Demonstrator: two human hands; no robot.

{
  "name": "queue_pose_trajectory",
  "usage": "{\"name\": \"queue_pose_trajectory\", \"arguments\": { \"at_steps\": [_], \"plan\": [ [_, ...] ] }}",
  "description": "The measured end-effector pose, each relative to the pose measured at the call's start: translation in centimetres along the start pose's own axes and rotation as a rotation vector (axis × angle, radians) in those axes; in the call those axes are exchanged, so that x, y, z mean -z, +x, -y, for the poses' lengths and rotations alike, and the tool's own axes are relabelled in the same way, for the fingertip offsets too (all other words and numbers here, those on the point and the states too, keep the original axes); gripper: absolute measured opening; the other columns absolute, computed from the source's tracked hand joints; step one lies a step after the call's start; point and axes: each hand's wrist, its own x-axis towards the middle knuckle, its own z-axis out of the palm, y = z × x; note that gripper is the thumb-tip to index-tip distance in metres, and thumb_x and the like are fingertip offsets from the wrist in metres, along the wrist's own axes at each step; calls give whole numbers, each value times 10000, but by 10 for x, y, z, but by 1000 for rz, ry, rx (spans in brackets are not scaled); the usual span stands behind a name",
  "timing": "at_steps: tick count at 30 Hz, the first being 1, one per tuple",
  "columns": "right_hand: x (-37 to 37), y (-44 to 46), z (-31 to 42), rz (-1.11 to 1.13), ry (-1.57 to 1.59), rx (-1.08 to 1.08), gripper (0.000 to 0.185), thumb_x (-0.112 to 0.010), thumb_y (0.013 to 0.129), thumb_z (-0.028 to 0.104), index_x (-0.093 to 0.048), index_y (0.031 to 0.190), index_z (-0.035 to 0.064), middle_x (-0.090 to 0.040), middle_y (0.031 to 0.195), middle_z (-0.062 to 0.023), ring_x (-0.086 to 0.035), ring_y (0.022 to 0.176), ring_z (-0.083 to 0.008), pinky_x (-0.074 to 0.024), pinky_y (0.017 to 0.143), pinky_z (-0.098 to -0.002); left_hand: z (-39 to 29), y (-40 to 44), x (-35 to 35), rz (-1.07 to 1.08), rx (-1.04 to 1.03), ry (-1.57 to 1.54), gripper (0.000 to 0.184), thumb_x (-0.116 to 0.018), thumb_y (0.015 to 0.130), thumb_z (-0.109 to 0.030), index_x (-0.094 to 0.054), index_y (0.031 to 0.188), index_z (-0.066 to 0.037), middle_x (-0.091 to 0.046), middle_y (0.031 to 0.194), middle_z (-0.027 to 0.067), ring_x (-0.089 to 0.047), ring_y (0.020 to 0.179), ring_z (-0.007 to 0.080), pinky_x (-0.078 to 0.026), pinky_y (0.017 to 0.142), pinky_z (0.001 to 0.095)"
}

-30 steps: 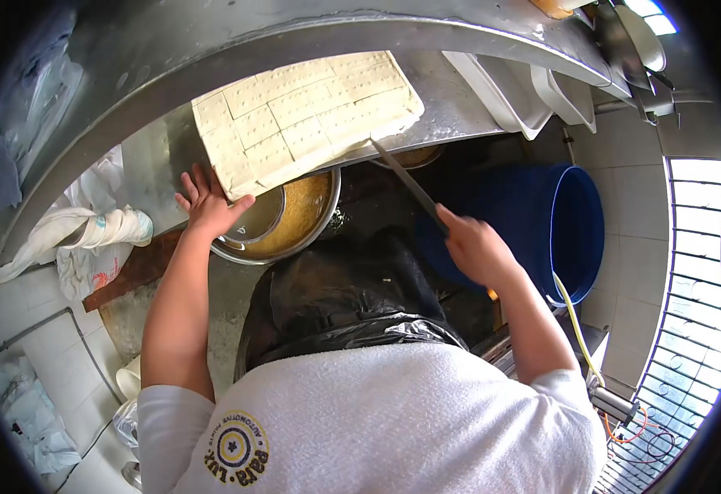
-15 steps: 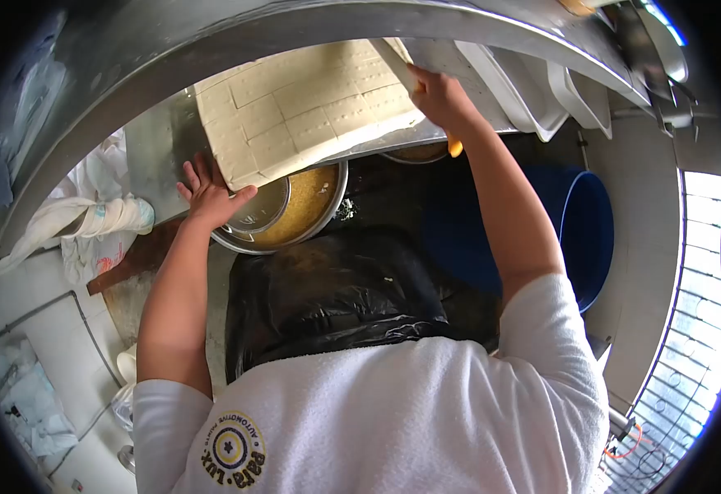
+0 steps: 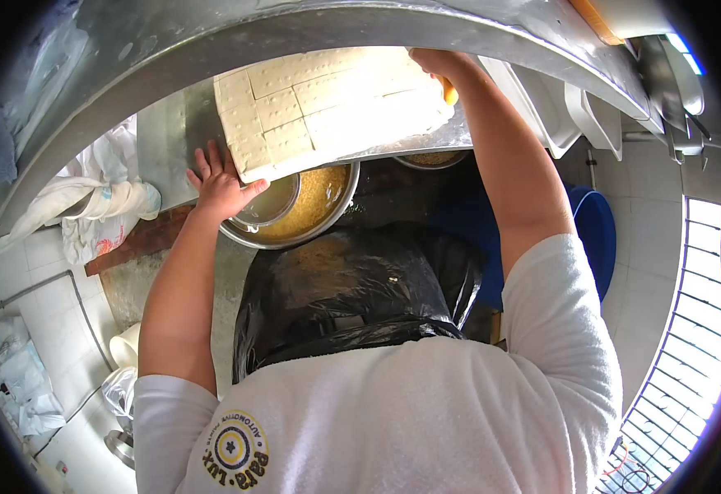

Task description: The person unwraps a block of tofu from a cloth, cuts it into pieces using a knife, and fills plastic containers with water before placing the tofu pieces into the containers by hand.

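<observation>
A large cream-coloured slab of tofu (image 3: 274, 107) lies on the metal counter (image 3: 163, 140), its top dimpled and cut into rectangles. Beside its near left corner is my left hand (image 3: 220, 188), fingers spread and the thumb against the slab's edge. At the far right end of the slab, my right hand (image 3: 443, 64) is closed around a knife, whose orange handle (image 3: 449, 92) sticks out below the fist. The blade is hidden behind the hand and the metal rim above. Glare washes out the slab's right half.
Below the counter edge stands a metal basin (image 3: 340, 202) of yellowish contents with a smaller bowl in it. White trays (image 3: 533, 111) sit to the right, above a blue barrel (image 3: 599, 247). Cloths (image 3: 118, 198) hang at left. A metal rim (image 3: 336, 33) arches overhead.
My right hand has moved farther away along the slab's right end, and the blade seen before is now out of sight. My left hand stays at the corner. The slab looks brighter.
</observation>
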Motion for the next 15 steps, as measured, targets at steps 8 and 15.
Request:
{"name": "queue_pose_trajectory", "arguments": {
  "at_steps": [8,15],
  "plan": [
    [19,-20,21,45,-24,-18,530,-524,806,13,-553,1335,2,-693,950,-249,-710,749,-308,-563,575,-422,2,-1,-2,-5,-19,-6,1185,-563,860,-854,-144,1700,-130,64,1747,262,145,1582,522,14,1169,799],
    [40,-42,34,156,-50,-29,669,-503,804,-57,-569,1466,9,-727,917,-270,-729,678,-310,-588,563,-430,1,-3,-2,-15,-16,-5,1179,-568,862,-848,-153,1698,-127,60,1751,249,137,1590,501,6,1176,792]
  ]
}}
